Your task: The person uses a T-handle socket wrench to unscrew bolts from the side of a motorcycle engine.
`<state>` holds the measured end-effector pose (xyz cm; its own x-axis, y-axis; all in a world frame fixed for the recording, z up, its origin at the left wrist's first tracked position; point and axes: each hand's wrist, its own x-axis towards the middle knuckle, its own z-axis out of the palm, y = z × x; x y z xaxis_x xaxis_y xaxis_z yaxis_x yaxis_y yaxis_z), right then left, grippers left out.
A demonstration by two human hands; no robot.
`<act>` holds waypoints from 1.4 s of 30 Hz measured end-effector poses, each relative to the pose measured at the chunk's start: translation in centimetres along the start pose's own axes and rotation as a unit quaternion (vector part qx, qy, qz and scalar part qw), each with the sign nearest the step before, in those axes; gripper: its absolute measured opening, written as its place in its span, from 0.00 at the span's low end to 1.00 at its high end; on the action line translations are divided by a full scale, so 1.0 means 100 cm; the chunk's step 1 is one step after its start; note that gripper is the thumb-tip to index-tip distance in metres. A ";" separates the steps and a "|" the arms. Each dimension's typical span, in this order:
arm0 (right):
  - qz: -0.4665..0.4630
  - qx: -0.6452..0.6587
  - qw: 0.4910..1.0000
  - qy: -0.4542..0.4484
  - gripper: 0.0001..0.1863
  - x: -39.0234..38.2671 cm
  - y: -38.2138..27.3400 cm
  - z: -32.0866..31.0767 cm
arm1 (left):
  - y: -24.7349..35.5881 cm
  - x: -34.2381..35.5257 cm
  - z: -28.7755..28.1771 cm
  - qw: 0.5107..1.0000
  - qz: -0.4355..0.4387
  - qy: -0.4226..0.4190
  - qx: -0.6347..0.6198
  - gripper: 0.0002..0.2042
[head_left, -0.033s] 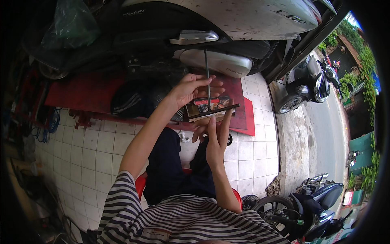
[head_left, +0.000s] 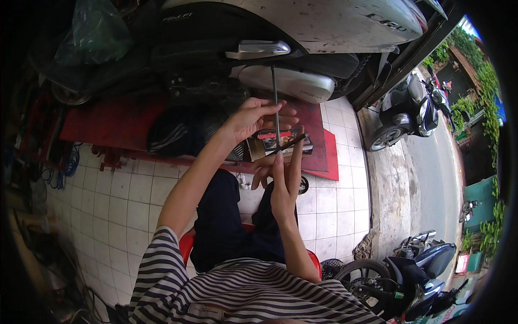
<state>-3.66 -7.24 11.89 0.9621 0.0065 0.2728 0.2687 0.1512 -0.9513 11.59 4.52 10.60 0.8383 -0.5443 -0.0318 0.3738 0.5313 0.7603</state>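
Note:
A long T-handle wrench (head_left: 275, 86) reaches from my hands to the lower side of a scooter (head_left: 205, 54), by its silver cover (head_left: 302, 83). Its far tip meets dark parts there, and I cannot tell what it sits on. My left hand (head_left: 253, 120) is closed loosely round the shaft, thumb on one side and fingers curled beneath. Nearer to me, my right hand (head_left: 283, 189) has its fingers stretched and apart, touching the slanted crossbar (head_left: 291, 143) without wrapping round it. Behind the crossbar lies a small printed box (head_left: 270, 135).
A red lift platform (head_left: 108, 127) carries the scooter and a dark rounded part (head_left: 181, 132). White tiles (head_left: 129, 200) cover the floor. A plastic bag (head_left: 94, 32) hangs at upper left. Two motorcycles (head_left: 410, 108) (head_left: 415, 270) stand at the right, beside the road.
The crossbar has turned from nearly level to a steeper slant, its right end swinging away from me. My right hand's fingers have shifted slightly left with it. My left hand stays put.

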 end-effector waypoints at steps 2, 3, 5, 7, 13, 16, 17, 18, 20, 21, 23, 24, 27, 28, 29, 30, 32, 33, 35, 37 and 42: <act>0.003 -0.014 0.997 -0.080 0.32 0.005 -0.001 0.007 | -0.002 0.003 -0.002 1.000 -0.007 0.000 0.007 0.12; 0.014 -0.021 0.992 -0.123 0.33 0.006 0.006 0.007 | -0.003 0.006 0.000 1.000 -0.011 0.001 0.012 0.12; 0.062 -0.031 0.981 -0.184 0.33 0.002 0.011 0.010 | -0.001 0.008 -0.001 1.000 -0.016 -0.003 0.011 0.12; 0.158 0.041 0.967 -0.195 0.33 -0.015 0.023 0.010 | 0.001 0.009 -0.002 1.000 -0.016 -0.019 -0.010 0.12; 0.149 0.133 0.980 0.018 0.28 -0.023 0.034 -0.015 | 0.008 0.001 -0.008 1.000 0.014 -0.018 -0.011 0.14; 0.090 0.102 0.989 0.052 0.28 -0.006 0.014 -0.028 | 0.006 0.002 -0.004 1.000 0.006 0.005 -0.001 0.13; 0.079 0.090 0.992 0.037 0.30 -0.004 0.011 -0.023 | 0.003 0.004 -0.005 1.000 0.009 0.003 -0.003 0.13; 0.067 0.076 0.995 0.022 0.32 -0.002 0.007 -0.014 | 0.001 0.007 -0.006 1.000 0.013 -0.002 -0.006 0.13; 0.065 0.072 0.994 -0.050 0.35 0.001 0.001 0.000 | -0.001 0.009 -0.007 1.000 0.010 -0.002 -0.003 0.13; 0.075 0.080 0.988 -0.105 0.35 0.002 -0.003 0.005 | -0.002 0.010 -0.007 1.000 0.006 -0.002 -0.002 0.13; 0.114 0.105 0.974 -0.165 0.33 0.000 0.000 0.012 | -0.002 0.013 -0.007 1.000 -0.003 -0.001 0.002 0.13; 0.143 0.121 0.968 -0.167 0.32 -0.004 0.008 0.013 | -0.004 0.016 -0.007 1.000 -0.010 -0.002 0.004 0.13; 0.204 0.160 0.961 -0.097 0.30 -0.023 0.029 0.010 | -0.006 0.017 -0.008 1.000 -0.006 -0.021 -0.021 0.13; 0.220 0.170 0.959 -0.058 0.30 -0.027 0.034 0.006 | -0.005 0.018 -0.007 1.000 -0.001 -0.015 -0.018 0.13; 0.204 0.180 0.962 -0.020 0.30 -0.026 0.038 0.001 | -0.004 0.018 -0.006 1.000 0.004 -0.011 -0.016 0.13; 0.192 0.191 0.962 0.019 0.30 -0.027 0.041 -0.004 | -0.005 0.015 -0.007 1.000 0.005 -0.002 -0.013 0.13; 0.154 0.201 0.963 0.088 0.31 -0.023 0.041 -0.016 | -0.007 0.014 -0.011 1.000 0.026 -0.004 -0.017 0.13; 0.095 0.155 0.977 0.106 0.30 -0.018 0.038 -0.020 | -0.005 0.014 -0.008 0.999 0.030 0.007 -0.009 0.13; 0.001 0.063 0.990 0.127 0.27 -0.014 0.037 -0.033 | -0.005 0.013 -0.005 0.999 0.032 0.020 0.007 0.13; -0.051 -0.031 0.990 0.129 0.22 -0.015 0.050 -0.058 | -0.008 0.013 -0.005 0.999 0.037 0.016 -0.003 0.13; 0.004 -0.046 0.987 0.153 0.19 -0.026 0.048 -0.078 | -0.017 0.002 0.002 0.999 0.040 0.029 -0.013 0.13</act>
<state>-4.50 -14.24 5.46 0.9295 -0.2938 0.2230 0.2511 0.0613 -0.9660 11.09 3.42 9.44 0.8869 -0.4619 -0.0094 0.3147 0.5891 0.7442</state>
